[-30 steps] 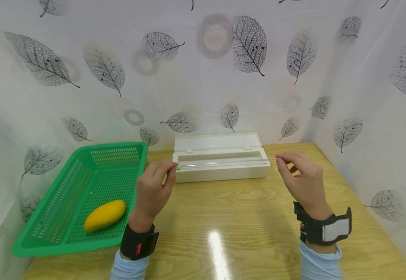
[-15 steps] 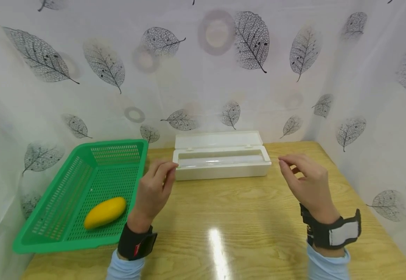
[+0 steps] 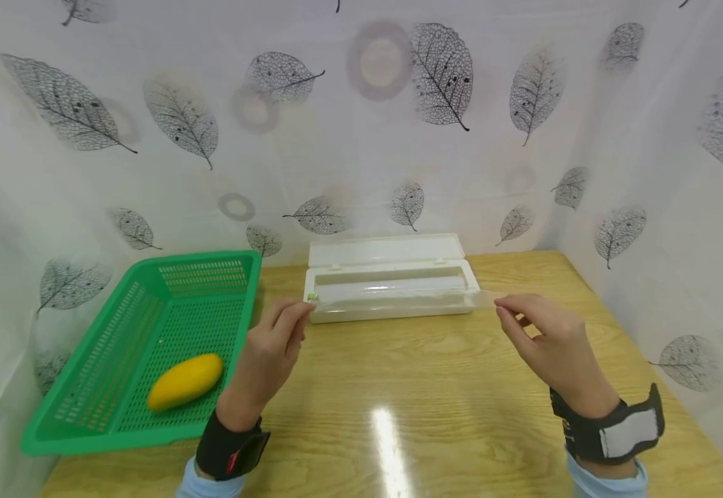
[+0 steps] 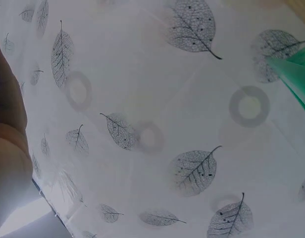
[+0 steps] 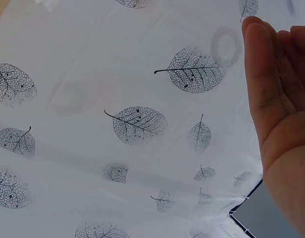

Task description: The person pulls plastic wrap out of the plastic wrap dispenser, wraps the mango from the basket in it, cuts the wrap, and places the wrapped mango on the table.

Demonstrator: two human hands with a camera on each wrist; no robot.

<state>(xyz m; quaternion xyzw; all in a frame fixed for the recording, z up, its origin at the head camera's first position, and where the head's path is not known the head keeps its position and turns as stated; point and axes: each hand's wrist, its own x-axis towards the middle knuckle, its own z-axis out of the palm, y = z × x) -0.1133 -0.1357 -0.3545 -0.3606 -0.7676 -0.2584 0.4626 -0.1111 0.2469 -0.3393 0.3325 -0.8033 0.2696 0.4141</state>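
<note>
A white cling film dispenser (image 3: 392, 316) lies at the back of the table with its lid (image 3: 386, 251) raised. A clear strip of cling film (image 3: 405, 300) stretches across its front, from one hand to the other. My left hand (image 3: 268, 356) pinches the film's left end between thumb and fingertips, beside a small green tab (image 3: 313, 297). The right end is pinched by my right hand (image 3: 551, 346), just past the box. In the wrist views, part of the left hand (image 4: 9, 119) and the right hand (image 5: 283, 109) show, but no film is visible at them.
At the left a green plastic basket (image 3: 245, 297) holds a yellow mango-like fruit (image 3: 185, 382). A leaf-patterned white curtain (image 3: 336, 152) hangs close behind the wood-grain table (image 3: 461, 415) and along both sides.
Both hands have come slightly down and toward me, the right also a little outward. The film strip now shows stretched over the dispenser's front edge.
</note>
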